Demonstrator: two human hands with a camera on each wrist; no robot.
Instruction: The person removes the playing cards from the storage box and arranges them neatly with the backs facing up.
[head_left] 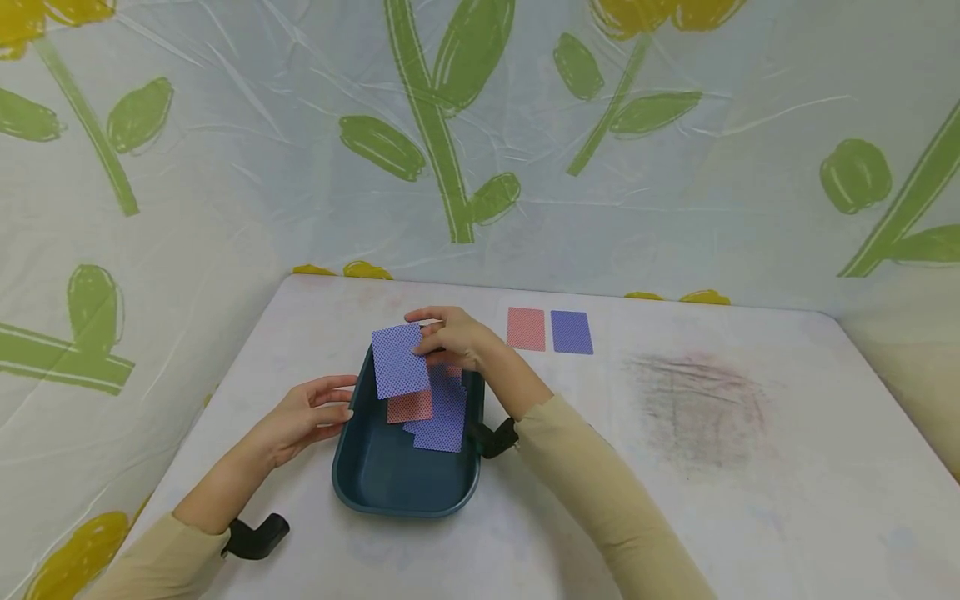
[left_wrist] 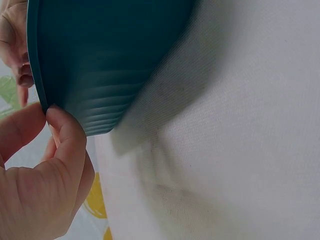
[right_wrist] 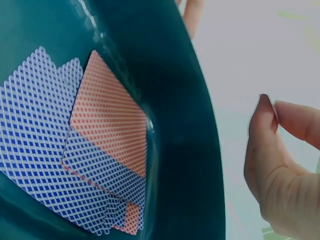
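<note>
My right hand (head_left: 455,336) pinches a blue-patterned playing card (head_left: 400,362) above the far left part of a dark teal plastic tub (head_left: 408,498). In the right wrist view the thumb and finger of the right hand (right_wrist: 282,165) meet on the card's thin edge. Inside the tub, a red-patterned card (right_wrist: 111,117) and several blue-patterned cards (right_wrist: 45,145) overlap one another, face down. My left hand (head_left: 303,417) is at the tub's left side with its fingers extended and spread. In the left wrist view the fingertips of the left hand (left_wrist: 45,185) are right at the rim.
Beyond the tub to the right, a red-backed card (head_left: 526,329) and a blue-backed card (head_left: 572,332) lie side by side on the white table (head_left: 810,408). A dark smudge (head_left: 701,412) marks the cloth farther right. Flower-printed sheeting (head_left: 300,167) rises behind.
</note>
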